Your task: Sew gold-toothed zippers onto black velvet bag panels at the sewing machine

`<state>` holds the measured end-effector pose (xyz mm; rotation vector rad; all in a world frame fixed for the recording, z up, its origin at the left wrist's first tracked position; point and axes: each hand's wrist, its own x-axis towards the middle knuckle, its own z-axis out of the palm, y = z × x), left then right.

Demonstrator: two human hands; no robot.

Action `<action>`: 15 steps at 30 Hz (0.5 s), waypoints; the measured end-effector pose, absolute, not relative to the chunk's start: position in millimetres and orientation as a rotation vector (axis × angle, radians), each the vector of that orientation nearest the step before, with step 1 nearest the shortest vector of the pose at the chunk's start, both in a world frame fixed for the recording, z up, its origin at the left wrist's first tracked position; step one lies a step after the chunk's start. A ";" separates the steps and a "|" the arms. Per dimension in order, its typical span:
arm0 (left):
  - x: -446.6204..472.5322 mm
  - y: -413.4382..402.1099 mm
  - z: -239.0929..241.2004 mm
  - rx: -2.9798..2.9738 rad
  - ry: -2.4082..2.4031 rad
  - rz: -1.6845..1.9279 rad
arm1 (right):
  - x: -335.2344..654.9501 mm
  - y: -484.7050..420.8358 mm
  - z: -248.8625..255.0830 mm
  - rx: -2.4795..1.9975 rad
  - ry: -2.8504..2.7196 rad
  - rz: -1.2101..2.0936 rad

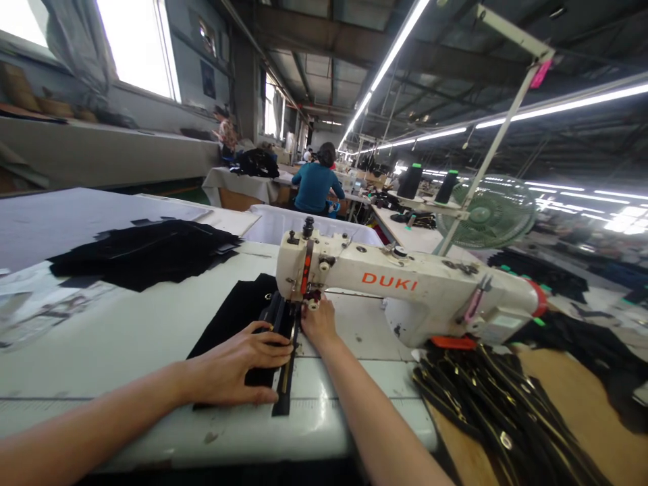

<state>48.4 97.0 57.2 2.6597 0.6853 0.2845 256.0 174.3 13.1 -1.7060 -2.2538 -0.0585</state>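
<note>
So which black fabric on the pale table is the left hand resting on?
The black piece at the sewing machine, partly beneath the left hand; the stack lies farther left, untouched.

One cam, head-worn. Looks forward and down from the person's side of the white metal sewing machine with orange DUKI lettering [389, 280]. Close range: bare left hand [243, 361] and bare right hand [320, 324] sit by the machine's needle end, pale smooth-topped table [152, 331] around it. View is wide: beyond the machine it runs far back past another person in a teal long-sleeved top [316, 185], above it up to long white tube lights [399, 40].
</note>
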 end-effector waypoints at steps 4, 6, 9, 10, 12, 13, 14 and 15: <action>45.3 96.0 54.2 2.657 0.688 0.311 | 266.0 185.9 14.7 -1.641 -2.289 -0.048; 43.0 95.8 51.7 2.660 0.669 0.343 | 273.3 179.1 17.5 -1.590 -2.301 -0.040; 40.7 95.1 48.3 2.688 0.663 0.443 | 283.3 155.5 20.5 -1.479 -2.309 -0.030; 40.4 94.7 47.8 2.701 0.669 0.484 | 285.7 146.2 20.6 -1.414 -2.330 -0.020; 40.1 93.8 47.8 2.713 0.687 0.535 | 288.3 128.9 19.1 -1.245 -2.405 0.021; 40.0 93.4 48.4 2.708 0.687 0.542 | 288.6 122.0 17.6 -1.172 -2.436 0.043; 39.8 93.0 49.2 2.696 0.681 0.544 | 288.3 116.7 15.9 -1.118 -2.457 0.060; 39.4 92.6 50.2 2.680 0.678 0.543 | 287.5 113.0 14.0 -1.084 -2.469 0.074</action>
